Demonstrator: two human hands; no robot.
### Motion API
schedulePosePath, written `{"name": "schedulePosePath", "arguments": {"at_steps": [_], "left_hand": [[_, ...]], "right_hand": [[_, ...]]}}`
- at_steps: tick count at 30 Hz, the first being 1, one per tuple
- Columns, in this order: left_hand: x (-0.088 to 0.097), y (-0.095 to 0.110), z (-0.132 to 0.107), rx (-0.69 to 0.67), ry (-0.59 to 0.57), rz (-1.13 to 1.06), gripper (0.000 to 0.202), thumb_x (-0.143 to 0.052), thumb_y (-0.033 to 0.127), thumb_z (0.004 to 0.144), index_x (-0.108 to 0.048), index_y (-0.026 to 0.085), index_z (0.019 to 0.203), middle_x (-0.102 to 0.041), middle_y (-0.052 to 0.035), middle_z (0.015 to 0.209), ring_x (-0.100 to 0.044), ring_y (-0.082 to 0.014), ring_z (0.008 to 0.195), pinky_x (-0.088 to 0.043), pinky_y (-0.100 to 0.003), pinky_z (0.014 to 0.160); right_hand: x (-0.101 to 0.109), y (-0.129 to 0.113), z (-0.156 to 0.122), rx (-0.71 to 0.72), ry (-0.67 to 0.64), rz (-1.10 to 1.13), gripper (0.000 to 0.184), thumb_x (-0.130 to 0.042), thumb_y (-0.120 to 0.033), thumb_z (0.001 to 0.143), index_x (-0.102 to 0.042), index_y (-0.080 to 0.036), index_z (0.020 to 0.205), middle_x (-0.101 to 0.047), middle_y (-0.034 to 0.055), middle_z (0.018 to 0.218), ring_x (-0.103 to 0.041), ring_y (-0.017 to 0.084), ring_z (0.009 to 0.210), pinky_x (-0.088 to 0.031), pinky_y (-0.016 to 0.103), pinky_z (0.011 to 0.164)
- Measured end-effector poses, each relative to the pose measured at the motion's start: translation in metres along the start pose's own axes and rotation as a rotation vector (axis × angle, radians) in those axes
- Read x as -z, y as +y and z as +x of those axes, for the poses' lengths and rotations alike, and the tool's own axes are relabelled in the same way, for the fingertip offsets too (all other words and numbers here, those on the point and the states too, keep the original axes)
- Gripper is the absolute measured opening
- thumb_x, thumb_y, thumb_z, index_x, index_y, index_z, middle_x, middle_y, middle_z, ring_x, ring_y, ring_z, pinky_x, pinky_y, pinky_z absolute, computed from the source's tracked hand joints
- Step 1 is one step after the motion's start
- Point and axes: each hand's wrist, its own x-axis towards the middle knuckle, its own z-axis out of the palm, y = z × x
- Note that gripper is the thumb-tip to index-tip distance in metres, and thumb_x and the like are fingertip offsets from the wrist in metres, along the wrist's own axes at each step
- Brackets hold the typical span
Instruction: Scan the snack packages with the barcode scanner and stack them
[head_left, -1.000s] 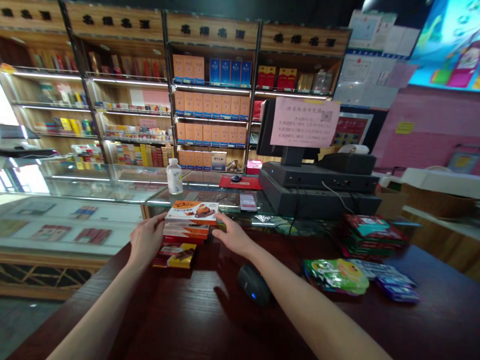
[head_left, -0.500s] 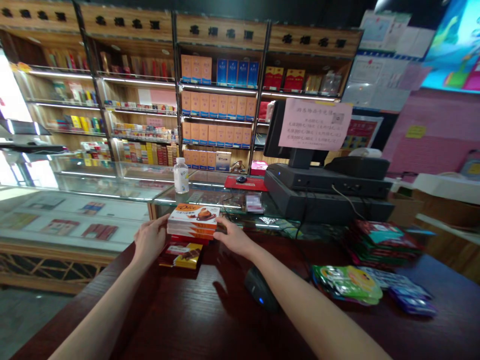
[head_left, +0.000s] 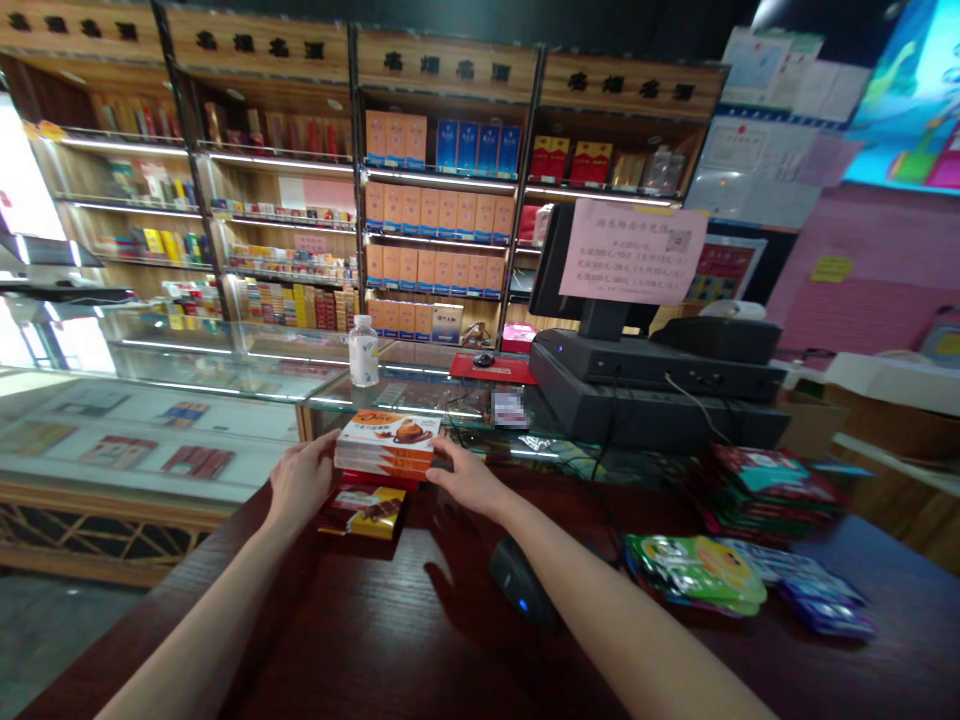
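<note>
A stack of flat orange and white snack boxes point(head_left: 386, 444) rests on yellow and red chocolate boxes point(head_left: 365, 508) at the far edge of the dark wooden counter point(head_left: 390, 640). My left hand point(head_left: 298, 484) presses against the stack's left side with curled fingers. On the stack's right side my right hand point(head_left: 466, 477) grips it the same way. Both hands hold the upper boxes between them.
A black scanner point(head_left: 517, 583) lies under my right forearm. Green snack bags point(head_left: 697, 570), blue packets point(head_left: 821, 600) and a pile of red-green packs point(head_left: 772, 488) lie right. A register with monitor point(head_left: 645, 380) and a bottle point(head_left: 364, 351) stand behind on the glass case.
The stack of boxes has settled lower onto the chocolate boxes, and both hands stay on its sides. The view has shifted slightly.
</note>
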Motion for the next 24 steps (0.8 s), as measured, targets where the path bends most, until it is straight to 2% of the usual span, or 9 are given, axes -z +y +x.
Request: {"name": "schedulePosePath", "arguments": {"at_steps": [5,11,17,24], "left_hand": [[0.001,0.003,-0.001,-0.001,-0.022,0.033,0.053,-0.039,0.023,0.087,-0.062,0.025,0.134,-0.072,-0.0108,0.122,-0.063,-0.0299,0.116,-0.050,-0.041,0.093],[0.001,0.004,-0.002,0.001,-0.041,0.040,0.055,-0.037,0.021,0.088,-0.059,0.023,0.138,-0.069,-0.0105,0.128,-0.061,-0.0328,0.120,-0.049,-0.047,0.097],[0.001,0.006,-0.004,0.016,-0.012,-0.015,0.060,-0.039,0.018,0.085,-0.051,0.021,0.144,-0.067,-0.0059,0.134,-0.058,-0.0331,0.124,-0.046,-0.051,0.104],[0.007,0.017,-0.009,-0.001,0.044,-0.035,0.058,-0.038,0.018,0.087,-0.051,0.022,0.143,-0.063,-0.0100,0.138,-0.054,-0.0367,0.126,-0.044,-0.057,0.103]], "right_hand": [[-0.001,0.003,0.000,0.013,-0.017,-0.006,0.047,-0.064,-0.017,0.079,-0.062,-0.019,0.126,-0.063,0.0092,0.136,-0.058,0.025,0.127,-0.037,0.042,0.115],[-0.001,0.003,0.002,-0.044,-0.020,-0.025,0.049,-0.066,-0.020,0.080,-0.062,-0.020,0.129,-0.062,0.0081,0.138,-0.054,0.025,0.132,-0.035,0.042,0.117],[0.005,-0.009,-0.002,-0.126,-0.026,-0.038,0.064,-0.066,-0.021,0.080,-0.051,-0.014,0.141,-0.056,0.0141,0.144,-0.053,0.026,0.133,-0.036,0.041,0.116],[0.014,-0.008,-0.010,-0.087,0.000,-0.030,0.063,-0.064,-0.018,0.079,-0.052,-0.017,0.141,-0.055,0.0115,0.146,-0.050,0.025,0.136,-0.032,0.042,0.119]]}}
